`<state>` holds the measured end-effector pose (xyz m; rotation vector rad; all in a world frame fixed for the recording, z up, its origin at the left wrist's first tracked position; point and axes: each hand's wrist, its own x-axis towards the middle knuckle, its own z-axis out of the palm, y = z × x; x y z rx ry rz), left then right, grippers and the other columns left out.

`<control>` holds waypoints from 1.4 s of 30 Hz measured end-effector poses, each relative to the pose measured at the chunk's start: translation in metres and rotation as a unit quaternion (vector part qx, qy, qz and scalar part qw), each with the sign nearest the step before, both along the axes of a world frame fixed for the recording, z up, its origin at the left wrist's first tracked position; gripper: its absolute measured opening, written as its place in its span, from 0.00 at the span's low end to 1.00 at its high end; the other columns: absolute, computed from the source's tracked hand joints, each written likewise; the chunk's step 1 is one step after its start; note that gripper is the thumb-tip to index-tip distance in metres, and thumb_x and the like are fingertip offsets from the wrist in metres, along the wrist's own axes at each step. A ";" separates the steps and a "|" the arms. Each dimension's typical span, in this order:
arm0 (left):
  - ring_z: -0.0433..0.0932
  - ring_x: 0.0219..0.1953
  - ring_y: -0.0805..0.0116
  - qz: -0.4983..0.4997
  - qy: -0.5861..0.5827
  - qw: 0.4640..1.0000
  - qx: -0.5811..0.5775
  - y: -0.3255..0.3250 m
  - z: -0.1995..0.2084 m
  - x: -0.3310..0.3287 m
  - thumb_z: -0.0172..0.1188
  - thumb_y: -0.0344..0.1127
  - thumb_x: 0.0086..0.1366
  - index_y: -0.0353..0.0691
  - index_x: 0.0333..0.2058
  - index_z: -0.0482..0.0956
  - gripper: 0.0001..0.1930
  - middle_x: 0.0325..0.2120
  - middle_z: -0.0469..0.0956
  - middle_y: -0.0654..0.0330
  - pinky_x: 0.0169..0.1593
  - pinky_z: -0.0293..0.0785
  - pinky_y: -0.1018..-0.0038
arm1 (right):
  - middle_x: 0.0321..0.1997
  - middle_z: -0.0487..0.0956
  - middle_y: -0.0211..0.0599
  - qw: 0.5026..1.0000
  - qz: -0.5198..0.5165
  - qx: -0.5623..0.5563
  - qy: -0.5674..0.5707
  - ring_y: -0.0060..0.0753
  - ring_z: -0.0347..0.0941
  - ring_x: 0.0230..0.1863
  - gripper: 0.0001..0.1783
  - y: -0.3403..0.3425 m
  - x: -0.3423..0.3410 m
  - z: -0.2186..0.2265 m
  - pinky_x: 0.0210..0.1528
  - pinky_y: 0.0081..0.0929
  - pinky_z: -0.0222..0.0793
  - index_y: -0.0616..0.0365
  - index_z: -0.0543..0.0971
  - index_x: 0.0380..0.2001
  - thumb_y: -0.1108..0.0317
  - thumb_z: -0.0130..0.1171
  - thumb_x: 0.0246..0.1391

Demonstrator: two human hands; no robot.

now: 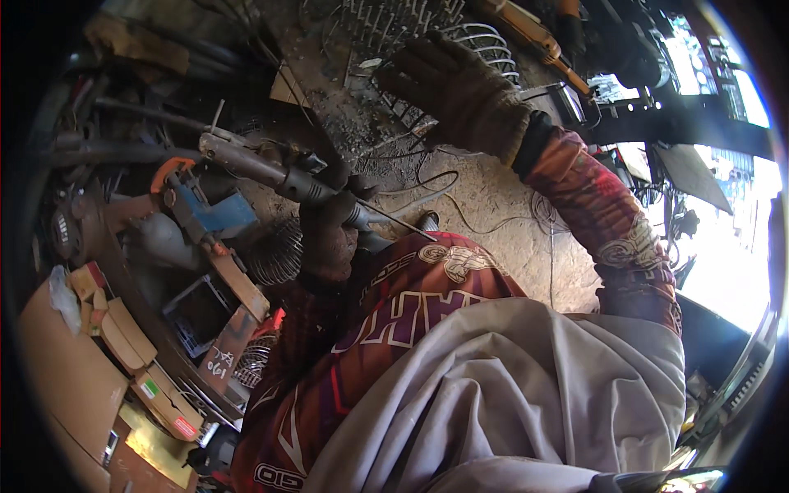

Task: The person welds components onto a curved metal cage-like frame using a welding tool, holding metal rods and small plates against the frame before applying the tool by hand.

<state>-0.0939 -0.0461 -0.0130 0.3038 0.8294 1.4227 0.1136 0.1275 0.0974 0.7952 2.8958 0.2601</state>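
Gripping: my left hand [333, 234], in a dark glove, is closed round the handle of a grey metal welding electrode holder [271, 174], a thin rod [394, 220] jutting from it toward my lap
Pressing: my right hand [460, 94], in a brown fabric glove, lies palm down with fingers slightly spread on a bent wire grille [485, 45]; whether it pinches a wire I cannot tell
Where it sits: the grille rests on the scorched, gritty worktop [345, 115], ahead of me
Handling: I judge the grille light, stiff yet springy, likely hot near welds; best held at the outer wires
Nearby: blue power tool with orange guard [201, 205] to my left
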 end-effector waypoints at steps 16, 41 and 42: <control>0.79 0.47 0.60 0.007 -0.042 0.999 0.017 0.017 -0.004 -0.007 0.58 0.22 0.57 0.33 0.51 0.77 0.21 0.47 0.76 0.57 0.55 0.79 0.54 | 0.70 0.67 0.41 1.000 0.017 0.008 0.000 0.44 0.59 0.73 0.58 0.002 -0.012 0.003 0.75 0.48 0.50 0.47 0.65 0.69 0.41 0.76 0.34; 0.79 0.50 0.59 -0.057 -0.030 0.998 0.020 0.033 -0.002 -0.008 0.58 0.20 0.59 0.38 0.53 0.74 0.21 0.50 0.76 0.57 0.55 0.81 0.52 | 0.68 0.69 0.38 0.994 -0.027 0.036 0.098 0.45 0.61 0.71 0.52 -0.022 -0.007 0.010 0.74 0.51 0.53 0.43 0.70 0.66 0.43 0.75 0.34; 0.79 0.50 0.59 -0.062 -0.026 0.997 0.030 0.031 0.000 -0.008 0.58 0.20 0.59 0.38 0.53 0.74 0.21 0.50 0.76 0.57 0.55 0.81 0.53 | 0.67 0.69 0.38 0.986 -0.058 0.030 0.153 0.46 0.62 0.71 0.50 -0.039 -0.009 0.015 0.72 0.52 0.55 0.44 0.71 0.64 0.44 0.74 0.35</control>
